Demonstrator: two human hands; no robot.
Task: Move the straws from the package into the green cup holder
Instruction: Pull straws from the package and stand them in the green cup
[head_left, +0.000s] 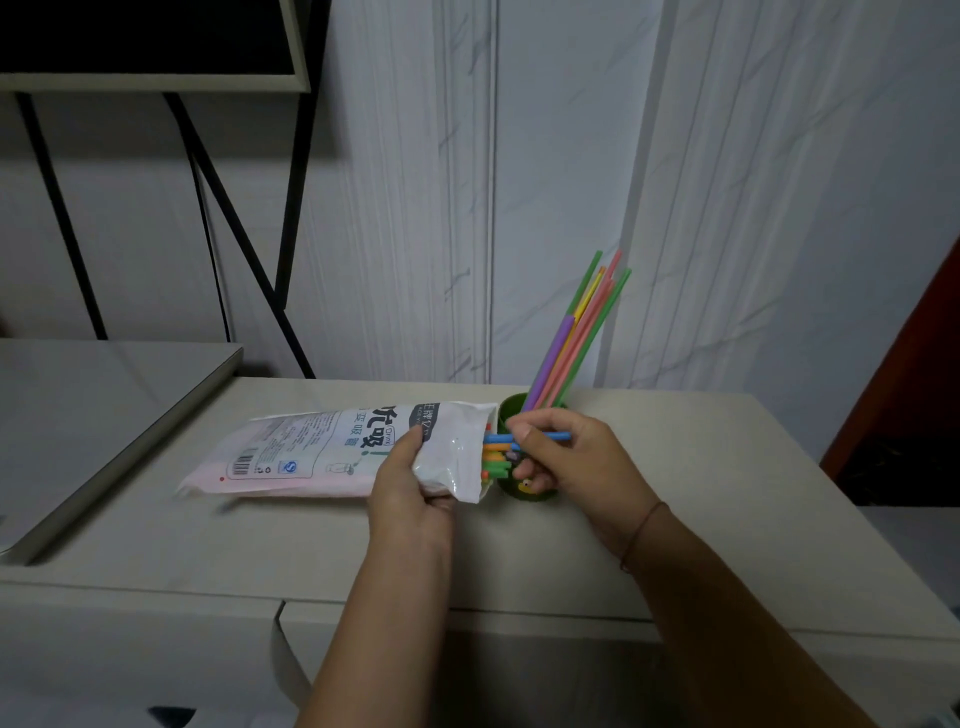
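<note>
On the pale table (727, 467), the soft, crinkly package (322, 447) lies flat, my left hand (410, 493) clamped near its open mouth. Just beside it the green cup holder (519, 491) holds leaning straws (576, 343). My right hand (582, 467) pinches a blue straw (553, 436) by its exposed end; light, slick, crushable, I judge: grip gently

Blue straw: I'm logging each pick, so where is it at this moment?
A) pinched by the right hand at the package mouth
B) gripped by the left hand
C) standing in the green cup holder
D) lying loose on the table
A: the right hand pinches the blue straw, one end at the open mouth of the package that the left hand holds.
</note>
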